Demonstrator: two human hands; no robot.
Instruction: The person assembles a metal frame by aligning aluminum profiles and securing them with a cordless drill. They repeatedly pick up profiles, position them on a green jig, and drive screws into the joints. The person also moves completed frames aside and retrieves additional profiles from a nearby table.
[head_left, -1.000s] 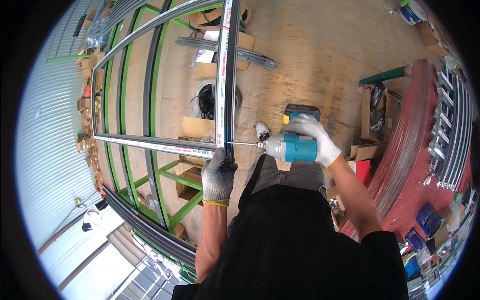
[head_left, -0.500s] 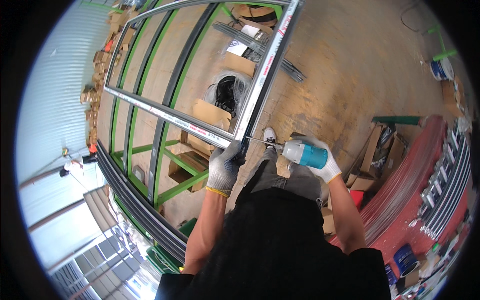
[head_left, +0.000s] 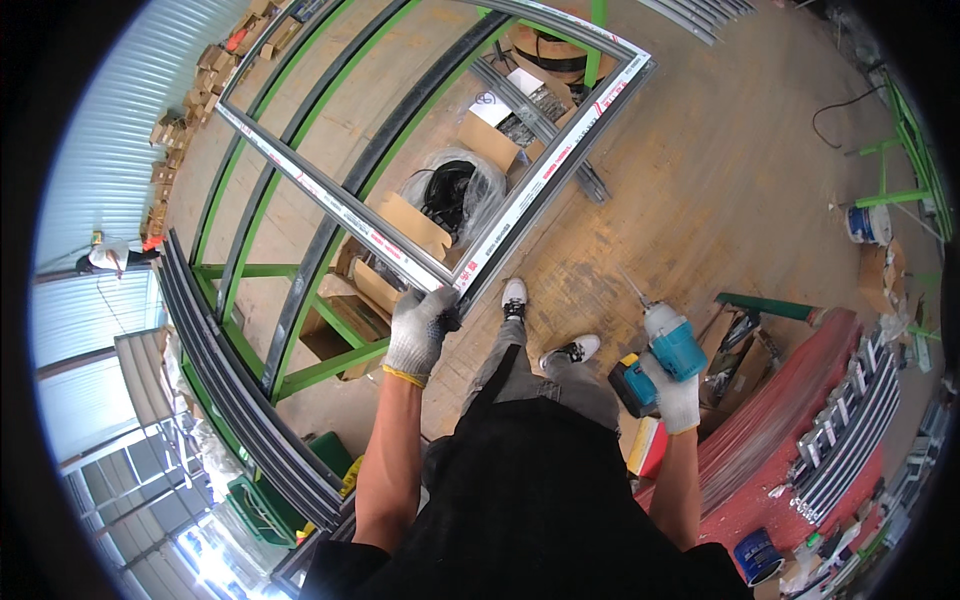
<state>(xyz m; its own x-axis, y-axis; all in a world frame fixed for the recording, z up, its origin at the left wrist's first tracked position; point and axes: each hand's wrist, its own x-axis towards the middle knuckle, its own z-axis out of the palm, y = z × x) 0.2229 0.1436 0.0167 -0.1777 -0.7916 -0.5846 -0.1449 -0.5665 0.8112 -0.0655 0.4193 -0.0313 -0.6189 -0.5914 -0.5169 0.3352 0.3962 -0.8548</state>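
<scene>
A rectangular window frame (head_left: pixel 541 178) of pale profile with printed protective film rests on a green rack with dark padded bars. At its near corner my left hand (head_left: pixel 418 332), in a white knit glove with a yellow cuff, has its fingers closed round the profile. A teal and grey cordless drill (head_left: pixel 677 350) with a long thin bit is gripped in my right hand (head_left: pixel 676 398), gloved alike. The bit points up and away over the floor, well apart from the frame. Part of my right hand's fingers is hidden behind the drill.
The green rack (head_left: pixel 335 380) stands at left, with long dark profiles (head_left: pixel 232 372) beside it. Below the frame are open cardboard boxes (head_left: pixel 415 226) and a coiled black bundle (head_left: pixel 455 192) in plastic. Red sheeting (head_left: pixel 778 415) with metal profiles lies at right. My shoes (head_left: pixel 572 350) are on the floor.
My right hand has drawn the drill away from the frame's corner, to the right, and its bit has swung upward. My left hand still grips the corner. My view has turned slightly.
</scene>
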